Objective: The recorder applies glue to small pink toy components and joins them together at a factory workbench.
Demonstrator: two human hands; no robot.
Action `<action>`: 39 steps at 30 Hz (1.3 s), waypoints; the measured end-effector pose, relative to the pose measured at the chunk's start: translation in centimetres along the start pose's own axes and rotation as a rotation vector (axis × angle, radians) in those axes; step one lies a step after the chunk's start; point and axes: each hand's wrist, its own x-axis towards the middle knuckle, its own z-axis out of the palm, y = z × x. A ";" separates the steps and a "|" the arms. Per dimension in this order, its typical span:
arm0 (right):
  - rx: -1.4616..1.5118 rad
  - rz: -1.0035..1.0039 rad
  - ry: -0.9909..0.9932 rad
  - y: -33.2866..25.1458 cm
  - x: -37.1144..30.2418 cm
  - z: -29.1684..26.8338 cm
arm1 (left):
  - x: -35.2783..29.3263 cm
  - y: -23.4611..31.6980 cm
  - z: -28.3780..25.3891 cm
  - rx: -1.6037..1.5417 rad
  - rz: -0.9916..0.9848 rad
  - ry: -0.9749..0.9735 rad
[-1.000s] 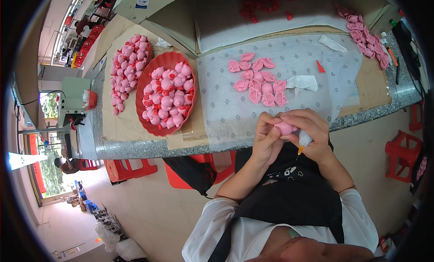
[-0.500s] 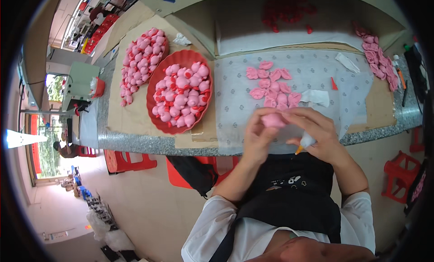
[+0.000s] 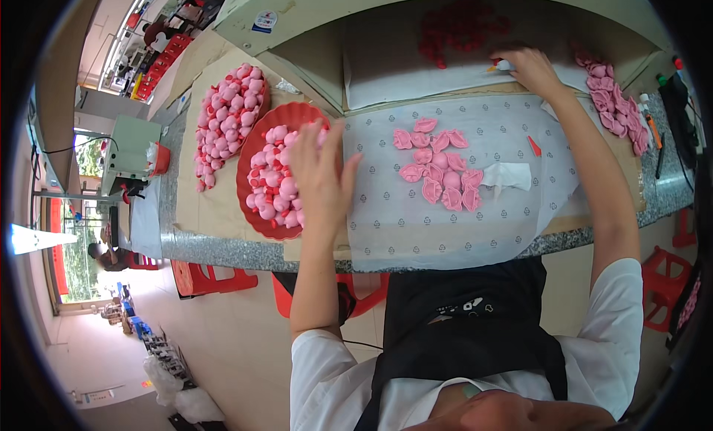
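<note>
Moved apart: our left hand [image 3: 316,171], our right hand [image 3: 532,71]
Left spreads open by red bowl [image 3: 286,113]; right grips white bottle [image 3: 503,65]

The left hand [image 3: 318,167] is blurred, and part of the bowl [image 3: 290,113] and its pink pieces [image 3: 273,180] is hidden behind it; whether any piece is touched cannot be told. Most of the bottle [image 3: 503,65] is covered by the grip of the right hand [image 3: 531,68]. The red pieces [image 3: 453,31] are dimmed by shadow. The cabinet [image 3: 297,18] is cut off by the upper edge. A seated person [image 3: 110,256] far off is too small to be made out.
</note>
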 end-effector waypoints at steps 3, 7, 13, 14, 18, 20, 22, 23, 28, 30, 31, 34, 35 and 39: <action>0.046 0.006 0.169 -0.3 -1.1 -0.8 | 1.0 3.1 3.2 -0.300 0.131 -0.126; 0.587 0.098 0.411 -4.3 -5.2 -2.1 | 0.0 7.7 4.7 -0.371 0.326 -0.176; 1.295 0.289 0.070 -11.6 -14.9 -4.1 | -1.6 10.5 4.6 -0.296 0.162 -0.338; 1.292 0.296 0.074 -12.3 -15.9 -3.9 | -1.8 10.7 4.7 -0.317 0.147 -0.312; 1.635 0.395 0.096 -15.2 -18.4 -2.2 | -3.5 11.1 4.5 -0.847 -0.356 -0.340; 1.713 0.466 0.104 -16.1 -18.7 -1.9 | -4.3 11.5 4.8 -0.899 -0.411 -0.261; 1.643 0.449 0.221 -16.6 -18.6 -1.6 | -4.8 11.7 4.9 -0.950 -0.469 -0.177; 1.644 0.465 0.235 -16.4 -18.6 -1.3 | -5.0 11.7 5.0 -0.716 -0.272 -0.112; 1.648 0.538 0.336 -15.9 -19.6 -1.0 | -5.7 12.8 4.7 -0.451 0.217 -0.109; 1.641 0.554 0.392 -15.9 -19.9 -1.2 | -6.0 12.6 5.6 -0.472 0.227 -0.212; 1.656 0.552 0.400 -15.9 -20.1 -1.3 | -5.8 12.7 5.6 -0.476 0.229 -0.211; 1.699 0.561 0.385 -16.1 -20.4 -1.6 | -4.9 12.6 4.6 -0.423 0.177 -0.323; 1.729 0.572 0.360 -16.2 -20.4 -1.7 | -4.6 12.1 4.0 -0.660 -0.037 -0.319; 1.735 0.557 0.307 -16.6 -20.3 -1.8 | -5.3 11.9 4.0 -1.279 -0.466 -0.265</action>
